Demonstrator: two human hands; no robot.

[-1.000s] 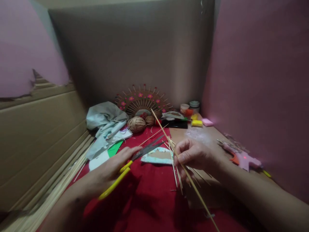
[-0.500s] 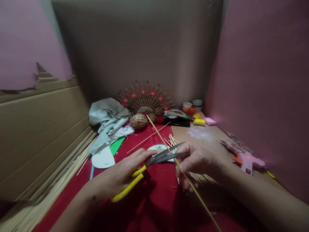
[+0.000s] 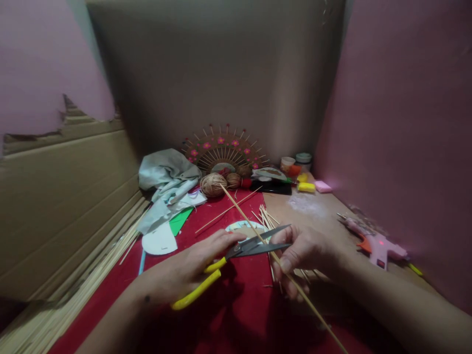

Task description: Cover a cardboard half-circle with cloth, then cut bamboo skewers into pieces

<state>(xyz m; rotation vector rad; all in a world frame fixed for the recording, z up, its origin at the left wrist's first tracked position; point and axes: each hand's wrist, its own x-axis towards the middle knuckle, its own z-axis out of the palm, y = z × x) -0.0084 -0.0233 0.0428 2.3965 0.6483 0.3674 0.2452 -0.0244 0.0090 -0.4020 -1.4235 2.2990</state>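
Observation:
My left hand [image 3: 195, 263] grips a pair of scissors [image 3: 206, 287] by its yellow handles, and the dark blades stand apart. Between those blades crosses a long thin wooden stick [image 3: 241, 211], slanting from the yarn balls down past the lower edge of the view. My right hand [image 3: 302, 253] pinches this stick just below the blades, close to their tips. Under the blades, partly covered, lies a round cardboard piece [image 3: 239, 227] with a pale patterned rim. Several short cut sticks [image 3: 267, 216] lie behind my right hand.
A pink glue gun [image 3: 379, 243] with a red light lies at right. Long sticks [image 3: 92, 275] line the left wall. Grey cloth [image 3: 165, 169], a twine ball [image 3: 213, 185] and a flowered fan-shaped piece [image 3: 221, 142] stand at the back. Another stick [image 3: 228, 210] lies on the red cloth [image 3: 236, 314].
The scissors and both hands have shifted slightly right and down with the stick. The stick's far end sits lower, now in front of the twine ball. The blades remain apart around it.

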